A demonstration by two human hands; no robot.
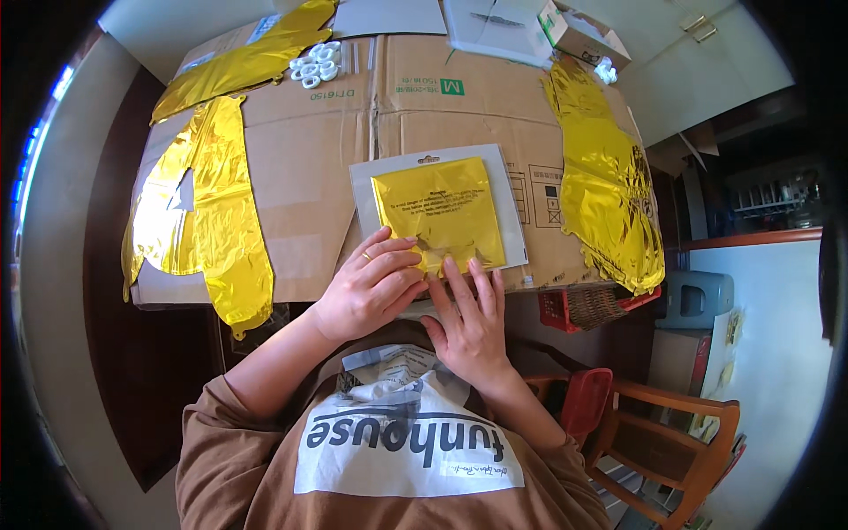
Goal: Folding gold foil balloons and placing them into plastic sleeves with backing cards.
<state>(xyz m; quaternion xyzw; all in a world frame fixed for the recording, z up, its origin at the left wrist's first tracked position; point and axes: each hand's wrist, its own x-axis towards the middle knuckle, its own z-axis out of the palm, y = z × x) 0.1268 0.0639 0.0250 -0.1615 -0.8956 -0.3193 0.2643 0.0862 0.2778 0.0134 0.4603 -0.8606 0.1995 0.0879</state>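
A clear plastic bag (515, 205) with a hanging hole lies on the cardboard, slightly tilted, with a folded gold foil balloon (442, 225) inside. My left hand (373, 287) is curled over the bag's near left corner, fingers bent and close together; its thumb is hidden. Beside it, my right hand (470, 322) has its fingers stretched and apart, the tips resting on the bag's near edge and the thumb out to the side. The fingertips of both hands nearly meet there.
Flat gold foil balloons lie at the left (225, 212), the far left (238, 66) and the right (605, 190). White ring-shaped pieces (316, 65) sit at the back, a small box (583, 35) back right. A red basket (565, 311) and wooden chair (676, 402) stand lower right.
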